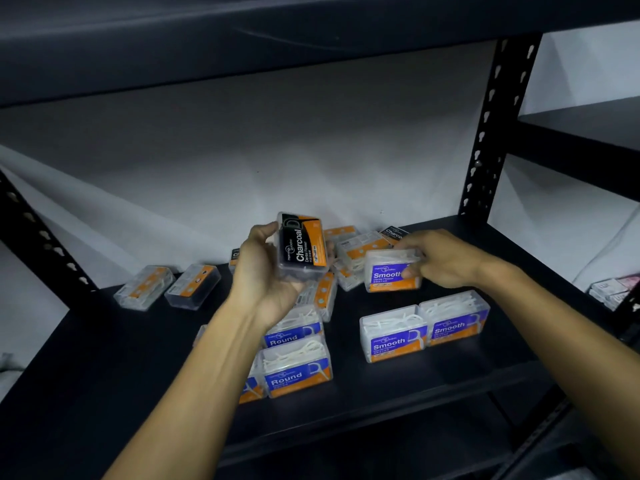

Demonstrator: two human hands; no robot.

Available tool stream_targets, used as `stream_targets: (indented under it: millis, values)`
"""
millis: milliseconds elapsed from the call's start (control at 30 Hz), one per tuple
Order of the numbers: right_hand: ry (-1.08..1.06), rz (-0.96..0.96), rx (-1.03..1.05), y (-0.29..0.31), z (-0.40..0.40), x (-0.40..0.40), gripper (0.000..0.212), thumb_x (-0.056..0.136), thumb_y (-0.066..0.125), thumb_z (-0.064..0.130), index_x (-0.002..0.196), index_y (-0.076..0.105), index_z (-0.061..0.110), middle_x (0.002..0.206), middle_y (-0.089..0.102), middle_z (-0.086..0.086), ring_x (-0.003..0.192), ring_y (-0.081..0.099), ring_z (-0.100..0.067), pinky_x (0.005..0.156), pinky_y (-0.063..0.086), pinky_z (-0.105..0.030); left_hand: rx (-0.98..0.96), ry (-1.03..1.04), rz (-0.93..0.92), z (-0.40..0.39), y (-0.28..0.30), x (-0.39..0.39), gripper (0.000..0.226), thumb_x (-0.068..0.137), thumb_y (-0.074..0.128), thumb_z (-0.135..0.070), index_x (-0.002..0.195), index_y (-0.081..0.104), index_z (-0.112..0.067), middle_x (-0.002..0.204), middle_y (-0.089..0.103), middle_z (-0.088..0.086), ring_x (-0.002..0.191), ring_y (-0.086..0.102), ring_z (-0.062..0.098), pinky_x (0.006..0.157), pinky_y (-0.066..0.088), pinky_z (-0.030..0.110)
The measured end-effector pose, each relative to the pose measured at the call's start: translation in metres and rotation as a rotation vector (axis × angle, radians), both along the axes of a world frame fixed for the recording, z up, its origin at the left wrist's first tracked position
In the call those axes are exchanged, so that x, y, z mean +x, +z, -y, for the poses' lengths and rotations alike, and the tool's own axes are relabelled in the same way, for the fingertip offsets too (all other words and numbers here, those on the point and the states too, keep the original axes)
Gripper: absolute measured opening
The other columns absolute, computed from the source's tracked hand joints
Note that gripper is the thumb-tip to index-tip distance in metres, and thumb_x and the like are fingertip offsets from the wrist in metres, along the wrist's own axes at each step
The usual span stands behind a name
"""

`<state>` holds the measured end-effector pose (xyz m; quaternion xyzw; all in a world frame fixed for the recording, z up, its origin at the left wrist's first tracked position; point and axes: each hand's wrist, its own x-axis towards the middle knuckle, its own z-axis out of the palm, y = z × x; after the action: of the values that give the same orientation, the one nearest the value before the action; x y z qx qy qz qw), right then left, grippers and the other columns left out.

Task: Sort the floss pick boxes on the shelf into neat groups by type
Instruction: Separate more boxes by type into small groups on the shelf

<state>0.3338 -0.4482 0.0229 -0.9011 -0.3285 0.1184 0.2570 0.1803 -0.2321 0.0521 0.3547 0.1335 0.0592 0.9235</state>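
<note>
Pretty dim overall, the dark shelf point(104, 358) swallows most of the light. The white wall point(277, 150) behind looks grey, with a brighter diagonal band at the left. Labels on the boxes point(424, 329) read fine mid-frame, but edges get soft, and the uprights bow from wide-angle distortion
</note>
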Motion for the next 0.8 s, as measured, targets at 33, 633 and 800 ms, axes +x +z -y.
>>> stream_targets:
  millis: [33, 633, 800]
  values:
    - [0.003, 0.003, 0.010, 0.002, 0.001, -0.001, 0.038, 0.081, 0.072, 0.021, 0.117, 0.061, 0.028, 0.109, 0.062, 0.008, 0.101, 0.059, -0.009, 0.090, 0.049, -0.030, 0.004, 0.014, -0.015, 0.002, -0.002, -0.001, 0.051, 0.094, 0.040, -0.033, 0.127, 0.052, 0.004, 0.118, 0.061, 0.030, 0.097, 0.065, 0.040, 0.089, 0.053, 0.048]
    - [0.092, -0.073, 0.060, -0.005, -0.009, -0.026, 0.041, 0.085, 0.068, 0.019, 0.124, 0.059, 0.028, 0.112, 0.054, 0.019, 0.104, 0.054, -0.001, 0.078, 0.038, -0.010, 0.392, 0.193, -0.067, -0.022, -0.004, -0.028, 0.033, 0.095, 0.046, -0.035, 0.103, 0.067, -0.010, 0.094, 0.074, 0.014, 0.087, 0.070, 0.034, 0.060, 0.060, 0.040]
    - [0.060, -0.063, -0.011, -0.014, -0.017, -0.025, 0.043, 0.082, 0.071, 0.021, 0.123, 0.058, 0.026, 0.120, 0.059, 0.010, 0.106, 0.058, -0.008, 0.091, 0.047, -0.024, 0.465, 0.144, -0.096, -0.037, 0.002, -0.039, 0.042, 0.101, 0.038, -0.038, 0.128, 0.059, -0.013, 0.118, 0.069, 0.018, 0.103, 0.069, 0.037, 0.077, 0.059, 0.049]
